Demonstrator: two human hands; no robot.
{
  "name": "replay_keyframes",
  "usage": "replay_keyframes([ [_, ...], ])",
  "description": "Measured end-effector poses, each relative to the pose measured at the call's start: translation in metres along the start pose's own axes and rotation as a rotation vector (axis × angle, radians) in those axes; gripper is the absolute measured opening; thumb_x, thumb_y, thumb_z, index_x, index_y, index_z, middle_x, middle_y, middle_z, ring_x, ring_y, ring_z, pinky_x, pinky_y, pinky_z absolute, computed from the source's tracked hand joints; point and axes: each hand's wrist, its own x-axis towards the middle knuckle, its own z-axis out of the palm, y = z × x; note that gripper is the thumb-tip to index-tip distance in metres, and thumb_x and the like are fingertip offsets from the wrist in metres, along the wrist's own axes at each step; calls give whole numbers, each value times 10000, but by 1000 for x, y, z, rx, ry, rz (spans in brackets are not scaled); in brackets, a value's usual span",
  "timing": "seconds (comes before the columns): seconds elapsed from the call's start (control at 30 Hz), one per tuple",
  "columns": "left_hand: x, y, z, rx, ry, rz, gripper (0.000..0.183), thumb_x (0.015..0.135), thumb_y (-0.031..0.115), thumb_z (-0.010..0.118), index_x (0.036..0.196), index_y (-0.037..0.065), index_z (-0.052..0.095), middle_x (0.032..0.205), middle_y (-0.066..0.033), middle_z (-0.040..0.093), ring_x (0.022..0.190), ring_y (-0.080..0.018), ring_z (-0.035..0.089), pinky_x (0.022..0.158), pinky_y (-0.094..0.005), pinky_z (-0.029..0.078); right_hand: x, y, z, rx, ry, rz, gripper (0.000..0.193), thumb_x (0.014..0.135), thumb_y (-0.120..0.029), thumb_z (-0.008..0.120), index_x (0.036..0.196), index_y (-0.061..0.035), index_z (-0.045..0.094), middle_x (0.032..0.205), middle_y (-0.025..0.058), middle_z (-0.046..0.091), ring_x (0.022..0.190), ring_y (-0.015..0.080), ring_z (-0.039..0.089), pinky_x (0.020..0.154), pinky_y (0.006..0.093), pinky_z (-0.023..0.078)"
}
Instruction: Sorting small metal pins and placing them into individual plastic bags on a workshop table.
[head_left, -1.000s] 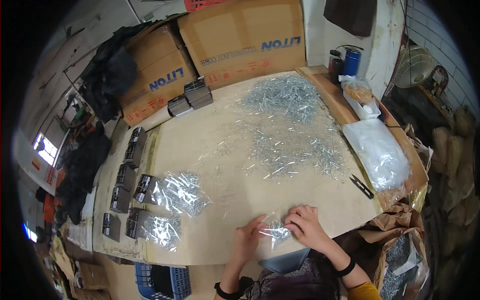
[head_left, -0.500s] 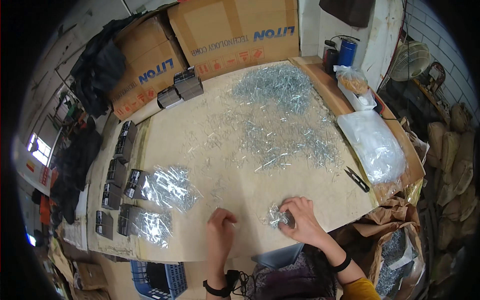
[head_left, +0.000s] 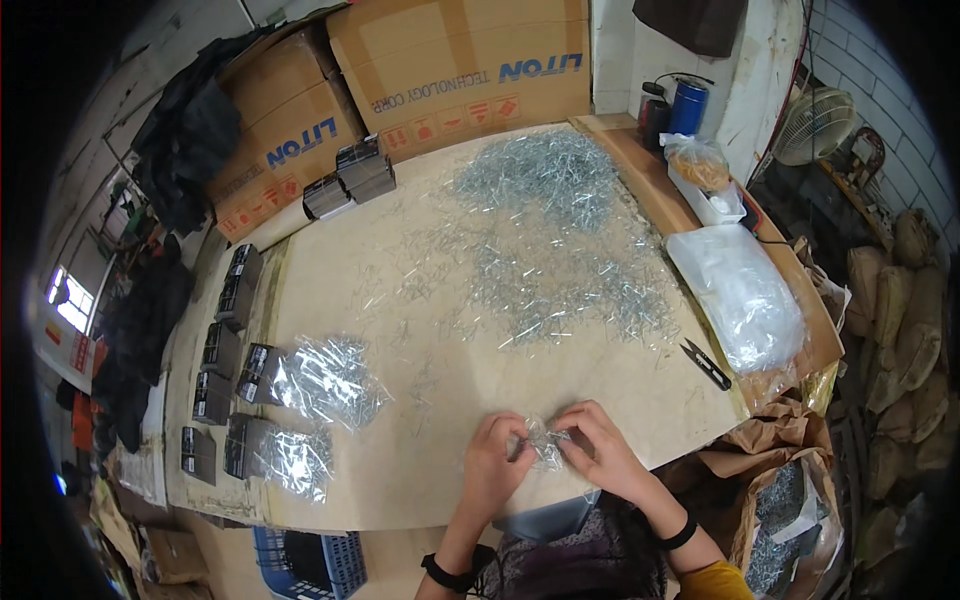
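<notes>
Where dark cloth [head_left: 150, 330] hangs at far left, we look past it to a broad, pale, flat-topped bench [head_left: 610, 380], its left side lined with dark grey, block-shaped stacks with black ends [head_left: 238, 288]. Just right of these, we see two plump, clear plastic bags of shiny silver metal pieces [head_left: 330, 380], one nearer the person than the other. Below the near edge sits a blue, lattice-sided plastic basket [head_left: 352, 565]; at the back, we find large brown cardboard cartons [head_left: 455, 75].

Close to the near edge, the left hand [head_left: 497, 460] pinches the left side of a small, crinkled, clear plastic bag glinting with silver [head_left: 545, 452], fingers bent inward. The right hand [head_left: 598, 450], fingers likewise curled, grips its right side, so we see the bag held between the two. Well beyond them, a dense heap of thin silver metal pieces [head_left: 545, 170] thins into a looser scatter [head_left: 560, 290].

Farther right, we spot slim black metal snips [head_left: 706, 366] beside a flat, shiny pile of clear plastic [head_left: 740, 300]. A brown paper sack [head_left: 740, 440] stands below, with silver pieces in its mouth, and a round, pale fan [head_left: 815, 125] closes our view.
</notes>
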Motion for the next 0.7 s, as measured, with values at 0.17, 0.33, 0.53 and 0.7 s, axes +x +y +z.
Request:
replay_keyframes([
  [0.17, -5, -2, 2, -129, 112, -255, 258, 721, -56, 677, 944, 54, 608, 834, -63, 598, 561, -145, 490, 526, -291, 431, 3, 4, -4, -36, 83, 23, 183, 846, 55, 587, 1007, -31, 568, 988, 132, 561, 935, 299, 561, 767, 340, 472],
  [0.33, -2, 6, 0, -106, 184, -129, 263, 745, -77, 634, 976, 49, 621, 922, -52, 604, 565, -113, 465, 528, -259, 406, 2, 10, -7, -72, 175, 31, 192, 840, 55, 591, 1010, -33, 587, 973, 125, 566, 900, 309, 562, 785, 355, 462],
  [0.53, 2, 13, -2, -50, 50, -9, 366, 678, -70, 618, 1016, 72, 643, 1065, -60, 598, 715, -161, 535, 568, -272, 423, -23, -1, -27, -195, 403, -108, 200, 794, 86, 600, 961, -24, 603, 954, 138, 580, 871, 313, 560, 769, 332, 456],
  [0.7, 2, 12, -2, 102, 7, 131, 359, 650, -32, 643, 991, 81, 636, 1097, -88, 601, 934, -289, 587, 723, -358, 484, -123, 26, -18, -124, 563, -32, 168, 720, 107, 578, 835, -14, 596, 876, 153, 586, 754, 285, 560, 692, 330, 454],
])
